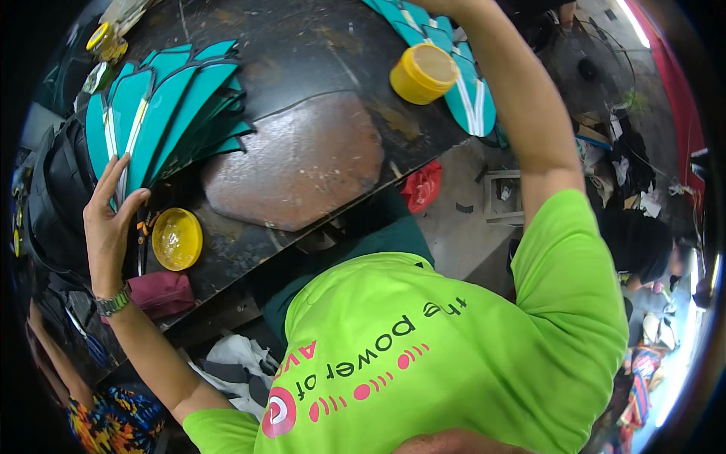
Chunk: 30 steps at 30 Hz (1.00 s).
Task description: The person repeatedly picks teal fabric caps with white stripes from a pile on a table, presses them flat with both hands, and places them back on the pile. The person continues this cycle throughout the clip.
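Observation:
A fanned stack of teal fabric pieces (170, 102) with white strips and dark edges lies at the table's left. My left hand (110, 216) rests at its near end, fingers stretched over the lowest tips and thumb held apart. More teal pieces (459, 83) with white strips lie at the far right of the table. Over their far end reaches my right hand (435, 4), mostly cut off by the top edge, so its fingers are hidden. A yellow tub (424, 73) stands beside these pieces. Close to my left hand is a round yellow lid (178, 239) with a glossy substance inside.
A worn brown board (302, 163) lies on the dark table (283, 53) between the stacks. Near the left edge are a magenta pouch (160, 293) and a black bag (59, 197). A red plastic bag (421, 187) sits beyond the right edge. Another person's arm (57, 352) shows lower left.

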### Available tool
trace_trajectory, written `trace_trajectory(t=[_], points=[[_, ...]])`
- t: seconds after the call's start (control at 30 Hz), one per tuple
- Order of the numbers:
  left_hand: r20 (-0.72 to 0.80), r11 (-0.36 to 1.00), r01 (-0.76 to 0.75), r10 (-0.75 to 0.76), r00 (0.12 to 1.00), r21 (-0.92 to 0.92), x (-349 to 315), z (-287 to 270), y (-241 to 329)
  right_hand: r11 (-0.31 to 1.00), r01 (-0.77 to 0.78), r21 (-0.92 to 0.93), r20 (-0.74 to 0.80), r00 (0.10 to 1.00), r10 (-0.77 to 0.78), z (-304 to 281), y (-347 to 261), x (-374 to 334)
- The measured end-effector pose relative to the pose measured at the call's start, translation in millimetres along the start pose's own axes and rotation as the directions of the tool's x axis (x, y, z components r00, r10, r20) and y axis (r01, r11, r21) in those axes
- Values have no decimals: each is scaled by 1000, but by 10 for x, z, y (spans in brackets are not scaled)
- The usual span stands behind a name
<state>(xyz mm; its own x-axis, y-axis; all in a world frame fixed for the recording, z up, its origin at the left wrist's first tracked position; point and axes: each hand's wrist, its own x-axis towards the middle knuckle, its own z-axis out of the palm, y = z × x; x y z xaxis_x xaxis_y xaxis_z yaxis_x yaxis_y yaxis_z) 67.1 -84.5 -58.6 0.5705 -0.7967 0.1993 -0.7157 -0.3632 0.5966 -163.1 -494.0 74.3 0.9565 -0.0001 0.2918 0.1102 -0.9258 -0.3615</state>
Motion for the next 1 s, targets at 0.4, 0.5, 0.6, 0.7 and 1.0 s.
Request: trace_trajectory(t=[0.4,0.5,0.6,0.7,1.0], points=[[-482,794,-437,605,634,422,-623,575,1265,604,-472,-642,-425,875,232,798,955,-2079],[-243,789,-606,610,754,101,-679,1344,1497,642,-470,-606,-370,881,296,620,839,-2001],[-95,822,-569,569,817,24,-700,1721,1412,738,-252,-626,-437,897,-64,374,702,-1951],[-76,832,-554,554,829,14,-762,1810,1262,675,-444,-590,-435,878,199,493,516,-2034],[-98,955,-298,295,950,-11,-739,1513,1423,390,-406,-827,-253,887,387,693,16,-2250]])
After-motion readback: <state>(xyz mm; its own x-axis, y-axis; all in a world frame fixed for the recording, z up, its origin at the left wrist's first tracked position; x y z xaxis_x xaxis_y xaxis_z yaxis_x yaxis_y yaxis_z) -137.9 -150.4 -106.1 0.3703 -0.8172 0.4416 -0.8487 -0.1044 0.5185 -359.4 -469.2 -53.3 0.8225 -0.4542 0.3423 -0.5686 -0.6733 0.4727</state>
